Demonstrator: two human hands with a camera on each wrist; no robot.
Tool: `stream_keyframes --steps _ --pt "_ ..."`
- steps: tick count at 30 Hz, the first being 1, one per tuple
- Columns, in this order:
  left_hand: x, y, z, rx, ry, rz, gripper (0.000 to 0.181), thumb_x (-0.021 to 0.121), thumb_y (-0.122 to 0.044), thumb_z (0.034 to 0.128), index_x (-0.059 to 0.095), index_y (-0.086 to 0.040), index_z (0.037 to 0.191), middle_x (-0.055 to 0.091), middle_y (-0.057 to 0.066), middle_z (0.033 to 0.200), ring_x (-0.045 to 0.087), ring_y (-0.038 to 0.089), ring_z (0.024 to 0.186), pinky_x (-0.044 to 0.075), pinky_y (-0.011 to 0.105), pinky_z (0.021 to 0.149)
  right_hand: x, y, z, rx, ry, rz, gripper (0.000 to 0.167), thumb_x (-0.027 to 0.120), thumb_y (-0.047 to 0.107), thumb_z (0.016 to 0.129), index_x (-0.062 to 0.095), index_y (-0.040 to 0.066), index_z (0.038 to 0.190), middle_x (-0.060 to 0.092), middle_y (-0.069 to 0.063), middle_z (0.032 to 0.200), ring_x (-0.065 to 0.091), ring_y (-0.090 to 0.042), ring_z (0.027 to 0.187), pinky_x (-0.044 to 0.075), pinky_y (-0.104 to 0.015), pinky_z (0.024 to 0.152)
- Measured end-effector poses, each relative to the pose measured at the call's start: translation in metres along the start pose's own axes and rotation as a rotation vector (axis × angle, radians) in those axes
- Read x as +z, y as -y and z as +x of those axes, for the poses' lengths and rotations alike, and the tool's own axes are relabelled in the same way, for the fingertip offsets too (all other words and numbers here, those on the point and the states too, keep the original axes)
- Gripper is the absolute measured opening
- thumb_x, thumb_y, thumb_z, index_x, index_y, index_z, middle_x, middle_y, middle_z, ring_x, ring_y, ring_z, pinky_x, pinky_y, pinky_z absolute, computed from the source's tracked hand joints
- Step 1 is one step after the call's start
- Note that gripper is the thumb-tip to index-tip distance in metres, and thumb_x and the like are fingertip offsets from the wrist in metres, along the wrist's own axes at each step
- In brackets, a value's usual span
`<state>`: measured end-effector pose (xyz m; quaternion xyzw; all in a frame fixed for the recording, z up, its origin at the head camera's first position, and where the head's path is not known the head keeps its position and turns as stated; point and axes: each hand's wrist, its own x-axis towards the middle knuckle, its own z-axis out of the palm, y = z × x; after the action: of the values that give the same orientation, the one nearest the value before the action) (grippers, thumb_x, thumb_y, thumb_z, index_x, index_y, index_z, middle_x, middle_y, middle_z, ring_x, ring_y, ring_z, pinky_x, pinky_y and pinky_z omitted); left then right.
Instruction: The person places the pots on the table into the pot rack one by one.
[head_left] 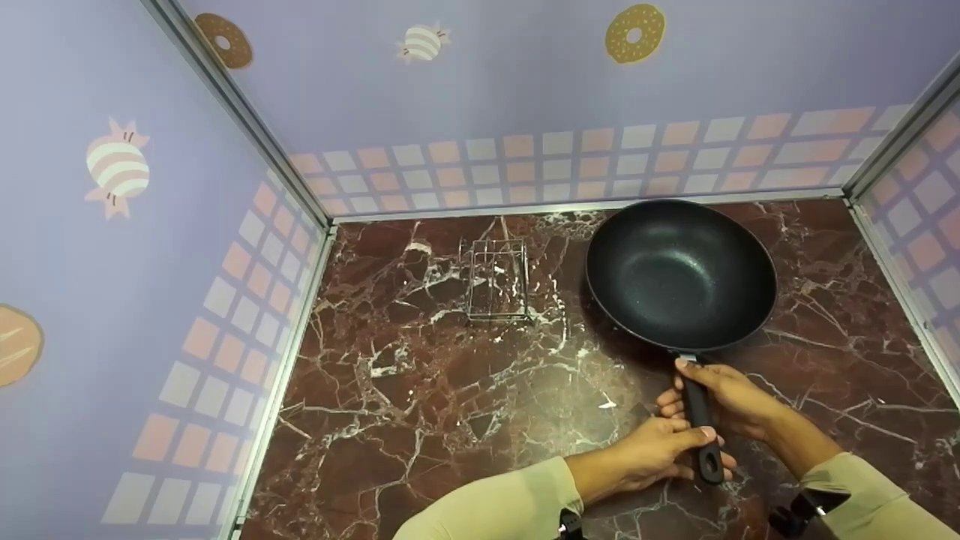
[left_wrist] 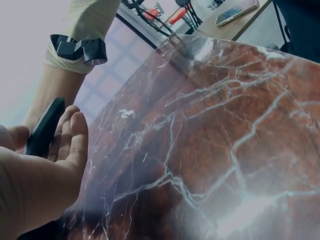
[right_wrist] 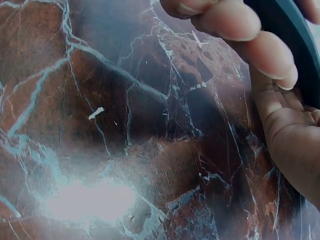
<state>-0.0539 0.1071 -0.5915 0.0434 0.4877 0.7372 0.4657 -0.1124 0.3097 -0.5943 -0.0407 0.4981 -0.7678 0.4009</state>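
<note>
The pan (head_left: 675,277) sits just beyond both hands, its long handle (head_left: 698,412) running back between them, gripped by the right hand (head_left: 736,396) nearer the pan and the left hand (head_left: 654,451) nearer the free end.

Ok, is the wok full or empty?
Empty: the head view looks into the wok, and only its bare black inside shows.

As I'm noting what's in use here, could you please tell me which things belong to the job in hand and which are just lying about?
In the job:
black pan
its handle, held by left hand and right hand

Apparently just lying about:
wire rack, untouched
what looks like a phone, on a desk
</note>
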Motion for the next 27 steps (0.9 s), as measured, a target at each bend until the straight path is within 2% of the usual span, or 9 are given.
stream_keyframes --steps 4,11,17,21,27 --pt "0.002 -0.002 0.0 -0.016 -0.006 -0.024 0.018 0.058 -0.021 0.1158 0.071 -0.008 0.119 0.067 0.042 0.137 0.061 0.057 0.137 0.064 0.047 0.107 0.0 0.002 0.001 -0.014 0.038 0.05 0.042 0.029 0.028 0.124 0.065 0.009 0.114 0.085 -0.011 0.115 0.083 -0.024 0.107 0.069 -0.039 0.095" --pt "0.005 -0.007 0.0 -0.042 0.06 -0.067 0.016 0.054 -0.017 0.1174 0.068 -0.011 0.117 0.057 0.048 0.145 0.05 0.063 0.143 0.053 0.056 0.118 -0.001 0.008 0.001 -0.028 0.05 0.107 0.042 0.029 0.025 0.124 0.066 0.008 0.117 0.084 -0.014 0.117 0.083 -0.025 0.108 0.068 -0.04 0.097" --pt "0.008 -0.005 0.002 -0.076 0.024 -0.13 0.014 0.057 -0.015 0.1162 0.067 -0.006 0.121 0.06 0.046 0.144 0.051 0.062 0.144 0.051 0.061 0.119 0.002 0.005 0.001 -0.04 0.092 0.249 0.039 0.024 0.019 0.124 0.061 0.004 0.123 0.082 -0.017 0.118 0.082 -0.024 0.108 0.067 -0.035 0.099" --pt "0.013 -0.003 0.005 -0.105 0.03 -0.208 0.015 0.054 -0.013 0.1168 0.063 -0.003 0.124 0.058 0.045 0.147 0.048 0.062 0.148 0.044 0.066 0.124 0.005 0.002 0.001 -0.056 0.108 0.331 0.038 0.023 0.015 0.123 0.059 0.003 0.125 0.082 -0.014 0.114 0.08 -0.018 0.101 0.066 -0.027 0.093" --pt "0.019 -0.002 0.007 -0.129 0.032 -0.284 0.018 0.047 -0.014 0.1182 0.06 -0.003 0.123 0.054 0.045 0.152 0.044 0.062 0.152 0.038 0.069 0.128 0.007 0.0 0.002 -0.054 0.129 0.338 0.048 0.02 0.016 0.123 0.067 0.008 0.122 0.076 -0.001 0.105 0.067 -0.007 0.083 0.061 -0.024 0.079"
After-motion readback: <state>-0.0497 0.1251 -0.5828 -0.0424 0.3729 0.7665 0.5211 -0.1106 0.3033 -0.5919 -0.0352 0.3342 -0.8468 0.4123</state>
